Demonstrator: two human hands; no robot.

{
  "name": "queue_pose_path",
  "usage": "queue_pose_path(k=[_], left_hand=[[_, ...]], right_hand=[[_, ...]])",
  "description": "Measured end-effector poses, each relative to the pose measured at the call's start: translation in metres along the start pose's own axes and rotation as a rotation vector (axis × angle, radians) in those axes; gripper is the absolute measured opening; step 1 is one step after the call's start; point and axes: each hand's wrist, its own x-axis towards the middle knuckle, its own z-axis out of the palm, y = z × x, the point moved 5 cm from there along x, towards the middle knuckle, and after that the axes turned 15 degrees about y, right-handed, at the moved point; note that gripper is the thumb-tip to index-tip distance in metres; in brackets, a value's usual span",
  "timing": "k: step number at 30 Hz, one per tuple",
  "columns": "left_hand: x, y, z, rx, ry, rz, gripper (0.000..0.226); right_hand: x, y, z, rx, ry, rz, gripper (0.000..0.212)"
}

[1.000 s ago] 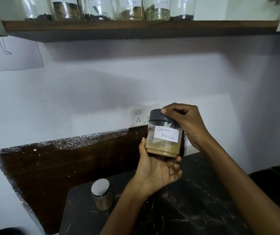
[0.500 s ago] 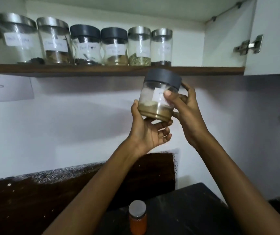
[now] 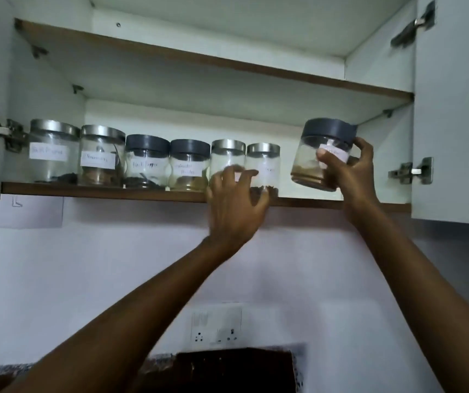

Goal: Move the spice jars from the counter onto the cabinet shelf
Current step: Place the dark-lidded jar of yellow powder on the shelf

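Note:
My right hand (image 3: 349, 168) grips a glass spice jar (image 3: 310, 163) with a dark grey lid and brown powder, tilted, held just above the right end of the cabinet shelf (image 3: 100, 191). My left hand (image 3: 234, 202) is off that jar, fingers spread and loosely bent in front of the two steel-lidded jars (image 3: 264, 163) at the right end of the row; whether it touches them I cannot tell. Several labelled jars (image 3: 147, 160) stand in a row along the shelf.
Open cabinet doors flank the shelf, the right door (image 3: 454, 109) close beside the held jar, with hinges (image 3: 410, 171) sticking out. An upper shelf (image 3: 227, 63) sits above. Free shelf space lies right of the row. A wall socket (image 3: 216, 324) is below.
The jar rose from in front of the wall up to shelf height and to the right. My left hand let go of its base and moved toward the shelved jars.

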Motion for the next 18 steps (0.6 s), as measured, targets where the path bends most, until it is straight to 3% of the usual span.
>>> queue_pose_path(k=[2, 5, 14, 18], left_hand=[[0.01, -0.023, 0.008, 0.263, -0.044, 0.228, 0.069], [0.013, -0.072, 0.027, 0.5, -0.209, 0.296, 0.092], [0.0, -0.111, 0.043, 0.565, -0.084, 0.41, 0.096], [-0.001, -0.11, 0.042, 0.538, -0.065, 0.428, 0.096]], right_hand=[[0.017, 0.018, 0.001, -0.048, -0.04, 0.0, 0.072], [0.036, 0.05, 0.001, -0.101, -0.086, 0.026, 0.073], [0.074, 0.1, 0.025, -0.283, -0.331, 0.134, 0.07], [0.075, 0.11, 0.03, -0.358, -0.319, 0.134, 0.059]])
